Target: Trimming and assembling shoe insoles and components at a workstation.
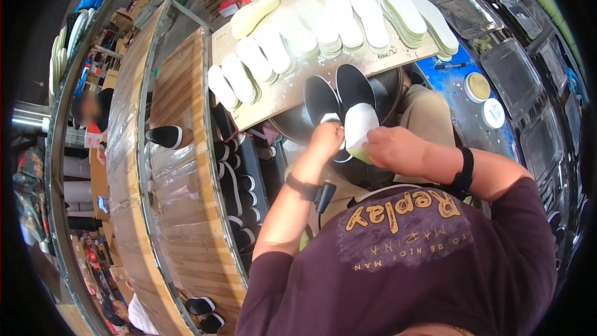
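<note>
**Both hands on a white insole over a black shoe**

Your right hand [388, 147] pinches the near end of a white insole [359, 123], fingers closed on it. The insole's long axis runs away from your fingertips, toward the board of stacked insoles [292, 87]. Your left hand [324, 140] is curled against the insole's left edge and the black shoe [320, 99] beyond it; whether those fingers grip is unclear. A second black shoe [354, 84] lies just past the insole's far tip.

Matt white foam insole [359, 126] (black cloth shoe [321, 101])
</note>
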Tool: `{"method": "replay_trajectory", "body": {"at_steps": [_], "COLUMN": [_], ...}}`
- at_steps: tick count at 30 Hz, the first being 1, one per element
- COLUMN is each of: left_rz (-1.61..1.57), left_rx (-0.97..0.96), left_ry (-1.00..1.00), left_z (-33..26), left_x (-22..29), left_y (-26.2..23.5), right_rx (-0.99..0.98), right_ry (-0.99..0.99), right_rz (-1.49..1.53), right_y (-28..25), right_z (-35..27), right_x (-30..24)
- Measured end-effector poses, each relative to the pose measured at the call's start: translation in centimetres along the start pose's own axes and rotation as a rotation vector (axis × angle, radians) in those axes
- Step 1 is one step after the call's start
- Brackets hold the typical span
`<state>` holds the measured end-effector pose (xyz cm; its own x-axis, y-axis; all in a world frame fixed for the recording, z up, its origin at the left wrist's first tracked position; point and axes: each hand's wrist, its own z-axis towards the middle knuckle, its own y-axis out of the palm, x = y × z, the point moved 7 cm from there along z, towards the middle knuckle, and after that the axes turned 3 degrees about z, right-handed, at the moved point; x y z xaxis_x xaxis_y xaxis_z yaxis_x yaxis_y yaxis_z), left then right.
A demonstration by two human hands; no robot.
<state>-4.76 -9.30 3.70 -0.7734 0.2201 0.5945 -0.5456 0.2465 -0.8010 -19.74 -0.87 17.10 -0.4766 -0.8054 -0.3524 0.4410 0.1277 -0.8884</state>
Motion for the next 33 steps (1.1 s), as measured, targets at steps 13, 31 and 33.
{"method": "replay_trajectory", "body": {"at_steps": [13,31,33], "left_rz": [-0.012,0.196,0.202], "left_rx": [0.008,-0.119,-0.098], "left_ry": [-0.062,-0.288,-0.293], "left_z": [-0.2,-0.2,-0.1], "left_x": [-0.1,1.5,1.0], "left_y": [0.0,-0.7,-0.5], "right_rx": [-0.147,-0.247,-0.125], "right_ry": [0.019,0.024,0.103], "right_rz": [0.004,-0.159,-0.175], "right_y": [1.5,7.3,7.3], "right_z": [1.0,0.2,1.0], "right_x": [-0.2,5.6,7.2]}}
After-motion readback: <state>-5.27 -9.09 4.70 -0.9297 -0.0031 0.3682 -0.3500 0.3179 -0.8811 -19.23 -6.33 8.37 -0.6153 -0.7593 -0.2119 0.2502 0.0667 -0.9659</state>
